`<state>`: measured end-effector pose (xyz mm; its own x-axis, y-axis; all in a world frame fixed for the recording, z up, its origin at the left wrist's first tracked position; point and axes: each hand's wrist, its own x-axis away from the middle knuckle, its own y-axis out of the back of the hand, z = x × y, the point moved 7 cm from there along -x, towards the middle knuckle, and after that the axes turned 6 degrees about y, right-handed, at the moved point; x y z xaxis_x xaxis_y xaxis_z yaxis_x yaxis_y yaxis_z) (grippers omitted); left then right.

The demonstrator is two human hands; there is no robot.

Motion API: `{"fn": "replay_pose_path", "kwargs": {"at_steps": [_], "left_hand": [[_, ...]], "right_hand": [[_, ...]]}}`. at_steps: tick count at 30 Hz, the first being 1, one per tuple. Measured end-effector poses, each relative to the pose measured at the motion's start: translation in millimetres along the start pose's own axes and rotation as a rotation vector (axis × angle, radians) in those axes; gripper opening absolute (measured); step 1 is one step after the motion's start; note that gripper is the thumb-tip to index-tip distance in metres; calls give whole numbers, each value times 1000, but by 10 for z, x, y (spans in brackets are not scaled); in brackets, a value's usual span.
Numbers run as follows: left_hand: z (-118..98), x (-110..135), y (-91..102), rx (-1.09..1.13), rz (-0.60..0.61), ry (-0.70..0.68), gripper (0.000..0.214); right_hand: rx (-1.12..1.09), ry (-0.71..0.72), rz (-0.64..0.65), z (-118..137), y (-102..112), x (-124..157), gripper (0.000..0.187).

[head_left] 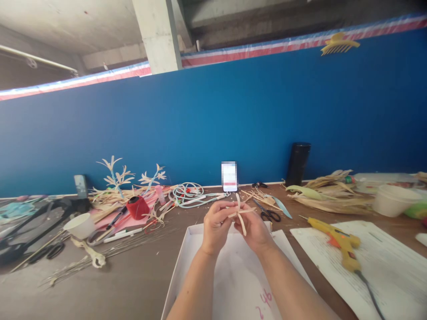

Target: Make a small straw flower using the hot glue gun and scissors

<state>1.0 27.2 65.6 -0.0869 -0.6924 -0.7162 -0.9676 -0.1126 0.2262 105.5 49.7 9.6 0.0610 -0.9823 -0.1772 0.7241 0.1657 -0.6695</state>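
Above a white box lid, my left hand and my right hand are close together. Between them is a small flower of pale dried-husk strips, its narrow petals spreading in several directions. The left fingertips pinch its left side, and the right fingers close around it from the right and below. The fingers partly hide its centre. Pink handwriting shows on the white surface beneath my forearms.
A yellow glue gun lies on printed paper at right. Dark scissors, a phone and a black cylinder are farther back. Husk flowers, red thread and a white cup crowd the left.
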Motion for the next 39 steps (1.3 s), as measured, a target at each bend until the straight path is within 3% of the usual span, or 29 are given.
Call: {"fn": "replay_pose_path", "kwargs": {"at_steps": [11, 22, 27, 33, 39], "left_hand": [[28, 20, 30, -4, -46, 6, 24], [37, 24, 4, 37, -10, 36, 19], [206, 12, -2, 222, -67, 228, 13], [424, 38, -55, 443, -112, 512, 20], [465, 52, -77, 581, -137, 604, 24]], "right_hand": [[-29, -23, -18, -13, -10, 9, 13], [-154, -19, -5, 23, 36, -17, 15], [-181, 2, -4, 37, 27, -18, 12], [-119, -6, -22, 21, 31, -18, 19], [-63, -27, -6, 16, 12, -6, 16]]}}
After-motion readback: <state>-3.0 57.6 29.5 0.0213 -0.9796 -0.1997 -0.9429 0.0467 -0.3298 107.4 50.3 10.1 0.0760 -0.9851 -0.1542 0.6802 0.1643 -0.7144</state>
